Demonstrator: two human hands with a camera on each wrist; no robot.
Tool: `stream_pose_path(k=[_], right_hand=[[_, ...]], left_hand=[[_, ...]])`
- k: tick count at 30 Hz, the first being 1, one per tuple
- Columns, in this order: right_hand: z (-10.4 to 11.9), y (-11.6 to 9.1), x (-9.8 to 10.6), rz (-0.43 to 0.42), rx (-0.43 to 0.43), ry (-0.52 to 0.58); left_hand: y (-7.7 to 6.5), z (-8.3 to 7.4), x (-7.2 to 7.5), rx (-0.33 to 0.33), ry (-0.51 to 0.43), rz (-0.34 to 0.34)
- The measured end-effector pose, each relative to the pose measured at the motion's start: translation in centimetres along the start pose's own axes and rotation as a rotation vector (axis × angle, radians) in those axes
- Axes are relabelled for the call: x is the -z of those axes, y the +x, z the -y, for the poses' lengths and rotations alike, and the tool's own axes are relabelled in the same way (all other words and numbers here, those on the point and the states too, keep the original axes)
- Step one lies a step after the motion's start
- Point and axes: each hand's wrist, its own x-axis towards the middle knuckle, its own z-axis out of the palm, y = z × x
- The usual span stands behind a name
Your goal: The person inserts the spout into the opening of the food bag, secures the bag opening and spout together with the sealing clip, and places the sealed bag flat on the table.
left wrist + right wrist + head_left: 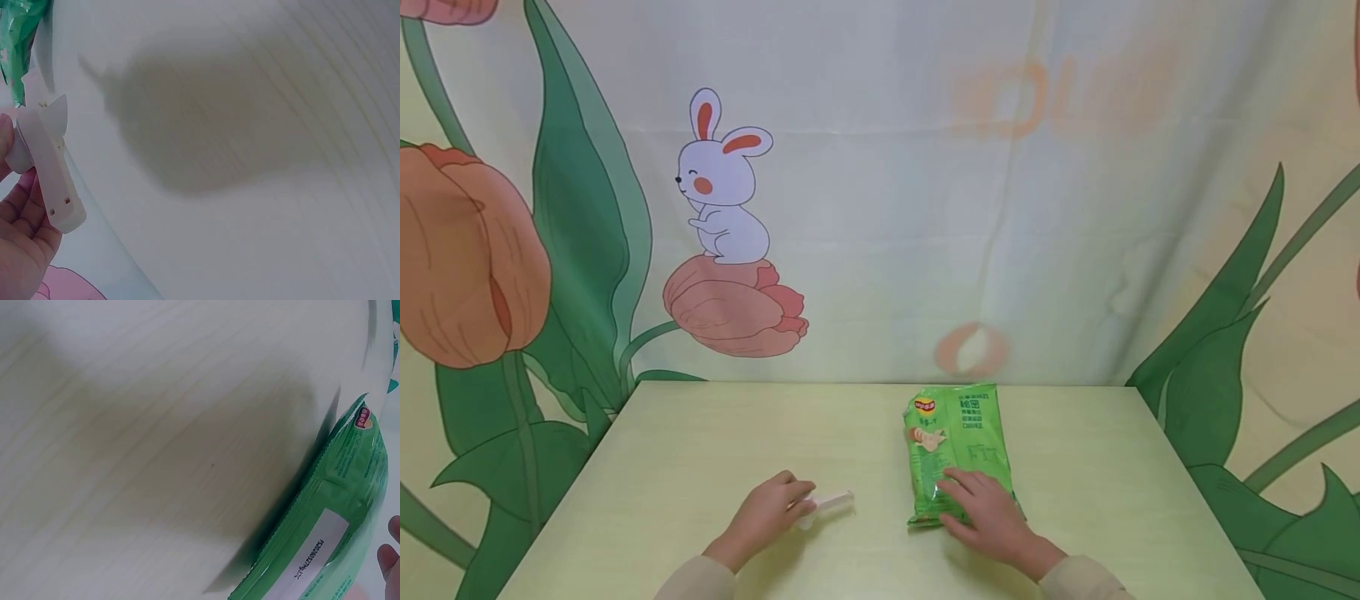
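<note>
My left hand pinches a white plastic bag clip between thumb and fingers, low over the left-centre of the table. In the left wrist view the clip shows as a long bar with a rounded end, two small square holes and a flap. A green bag of chips lies to the right, its printed side up. Over the lower part of this bag is my right hand, fingers spread and loosely bent. The right wrist view catches its fingertips at the edge beside the bag, which carries a white date strip.
A pale wood-grain table carries both things. Behind it hangs a cloth backdrop printed with tulips and a white rabbit, which also spreads along both sides.
</note>
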Motion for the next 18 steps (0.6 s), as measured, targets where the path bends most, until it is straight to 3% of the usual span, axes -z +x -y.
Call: stream_pose_path(k=[10, 18], right_hand=[[1.0, 0.7, -0.5, 0.024, -0.008, 0.02], [1.6, 1.3, -1.1, 0.011, 0.012, 0.041]], left_hand=[[0.3, -1.2, 0.2, -0.04, -0.002, -0.025], [0.5, -2.1, 0.4, -0.049, -0.059, -0.043]])
